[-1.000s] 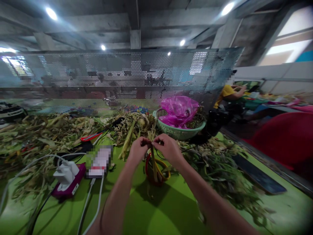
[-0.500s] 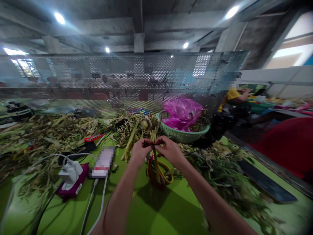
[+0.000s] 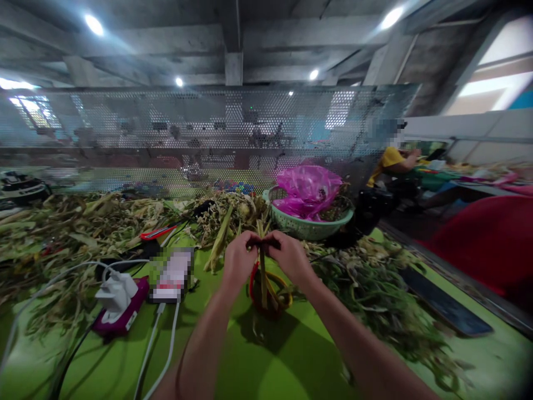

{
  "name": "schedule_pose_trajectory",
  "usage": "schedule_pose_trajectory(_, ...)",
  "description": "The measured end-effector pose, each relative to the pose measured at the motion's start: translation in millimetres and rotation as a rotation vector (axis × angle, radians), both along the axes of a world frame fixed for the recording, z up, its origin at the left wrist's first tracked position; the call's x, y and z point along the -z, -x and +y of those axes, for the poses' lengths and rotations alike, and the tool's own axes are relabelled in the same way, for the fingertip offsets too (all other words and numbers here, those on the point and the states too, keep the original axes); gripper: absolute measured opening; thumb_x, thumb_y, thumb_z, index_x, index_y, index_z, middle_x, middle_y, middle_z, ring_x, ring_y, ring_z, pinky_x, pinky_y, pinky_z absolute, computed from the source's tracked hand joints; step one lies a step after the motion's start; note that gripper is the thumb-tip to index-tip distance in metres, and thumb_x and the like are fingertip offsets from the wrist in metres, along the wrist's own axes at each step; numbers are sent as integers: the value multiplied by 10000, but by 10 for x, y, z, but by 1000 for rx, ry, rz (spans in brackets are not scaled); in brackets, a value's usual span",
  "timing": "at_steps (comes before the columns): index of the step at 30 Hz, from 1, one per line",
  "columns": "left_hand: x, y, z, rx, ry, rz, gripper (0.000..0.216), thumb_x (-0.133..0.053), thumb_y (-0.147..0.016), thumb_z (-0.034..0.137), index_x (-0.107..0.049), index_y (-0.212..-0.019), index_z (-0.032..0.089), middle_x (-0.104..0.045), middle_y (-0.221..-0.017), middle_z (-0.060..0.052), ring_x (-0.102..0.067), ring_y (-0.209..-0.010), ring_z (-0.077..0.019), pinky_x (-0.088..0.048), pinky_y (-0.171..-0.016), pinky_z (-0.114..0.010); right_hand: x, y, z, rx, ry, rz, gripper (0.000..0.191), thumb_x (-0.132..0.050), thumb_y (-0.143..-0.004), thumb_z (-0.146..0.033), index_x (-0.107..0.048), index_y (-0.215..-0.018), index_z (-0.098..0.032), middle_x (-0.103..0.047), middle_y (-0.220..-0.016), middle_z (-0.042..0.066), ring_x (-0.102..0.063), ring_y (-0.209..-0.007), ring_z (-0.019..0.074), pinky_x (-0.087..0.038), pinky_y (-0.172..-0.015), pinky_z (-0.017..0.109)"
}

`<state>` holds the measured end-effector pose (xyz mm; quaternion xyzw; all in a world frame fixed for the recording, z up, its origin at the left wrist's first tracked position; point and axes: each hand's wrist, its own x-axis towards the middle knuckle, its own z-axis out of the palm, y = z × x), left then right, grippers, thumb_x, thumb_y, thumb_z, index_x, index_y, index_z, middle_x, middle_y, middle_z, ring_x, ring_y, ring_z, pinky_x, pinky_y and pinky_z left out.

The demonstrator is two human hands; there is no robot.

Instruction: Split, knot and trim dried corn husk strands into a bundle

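My left hand [image 3: 240, 256] and my right hand [image 3: 287, 254] meet over the green table, thumbs and fingers pinched together. Between them they grip a narrow bundle of pale, dried plant stalks [image 3: 262, 280], which stands nearly upright and sticks out above and below the fingers. Its exact kind is unclear, and my fingers hide the pinched spot. Around the bundle's lower end are a red loop [image 3: 253, 280] and a yellow loop [image 3: 286, 299]. A long dry husk-like leaf [image 3: 219, 239] lies just beyond my left hand.
Dried leaves [image 3: 87, 228] heap on the left, greener stalks [image 3: 375, 300] on the right. Behind my hands is a green colander [image 3: 308, 229] with a pink plastic bag [image 3: 308, 191]. A plugged power strip [image 3: 120, 311], phone [image 3: 172, 275], red cutter [image 3: 158, 232] and dark slab [image 3: 447, 303] lie around.
The view has shifted slightly. Both hands still pinch the stalks, with fingertips now curled closer together, and the bundle stands a little straighter.
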<state>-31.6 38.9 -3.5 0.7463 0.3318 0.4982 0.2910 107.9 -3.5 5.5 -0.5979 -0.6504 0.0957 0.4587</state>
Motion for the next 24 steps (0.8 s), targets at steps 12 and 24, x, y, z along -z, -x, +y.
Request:
schedule_pose_trajectory(12, -30, -5, -34, -110, -85, -10, 200, -520, -754, 59, -620, -872, 186, -665, -879, -17, -596, -820, -139, -451, -782, -256, -44, 57, -21, 2, -33, -69, 97, -524, -733, -142, -602, -768, -189, -614, -703, -4, -541, -650, 149, -375, -619, 239)
schedule_pose_trajectory(24, 21, 10, 67, 65, 110, -74, 159, -548, -778, 159, -656, -893, 172, -677, -872, -43, -609, -806, -152, -470, -763, -271, -22, 54, -13, -25, -39, 42, 58, -526, -770, -199, -582, -770, -185, -577, -677, -18, -515, -636, 136, -379, -612, 235)
